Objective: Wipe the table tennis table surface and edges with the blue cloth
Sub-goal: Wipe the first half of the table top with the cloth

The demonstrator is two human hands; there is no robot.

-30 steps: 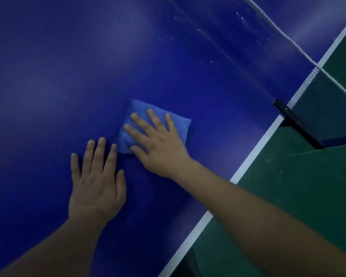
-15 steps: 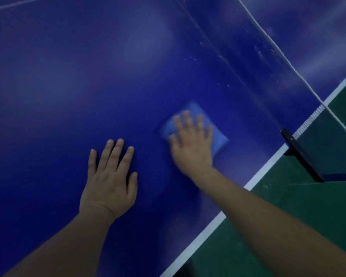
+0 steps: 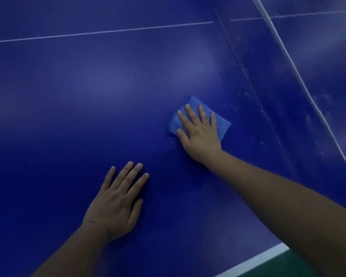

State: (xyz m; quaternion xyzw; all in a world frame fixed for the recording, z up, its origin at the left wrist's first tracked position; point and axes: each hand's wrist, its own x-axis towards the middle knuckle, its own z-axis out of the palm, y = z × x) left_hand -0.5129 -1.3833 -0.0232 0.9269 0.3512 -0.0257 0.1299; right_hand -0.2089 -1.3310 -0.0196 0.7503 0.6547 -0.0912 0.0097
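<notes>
On the blue table point(image 3: 88, 116), near the net point(image 3: 300, 80): folded cloth point(image 3: 188, 108) pressed flat under right hand point(image 3: 200, 134), fingers straight. Carried from beside left hand point(image 3: 116, 200) toward net within the last second; wiping stroke judged under way. Left hand braced flat, fingers spread, holding nothing. White specks by net. White edge line point(image 3: 264, 260) lower right, green floor point(image 3: 282, 268) beyond.

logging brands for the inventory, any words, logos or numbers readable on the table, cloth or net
None: no readable text shows anywhere.
Table: only plain white lines, no lettering.
Cloth: plain blue, no tag or logo showing; the right hand covers much of it.
Net: no print visible.
</notes>
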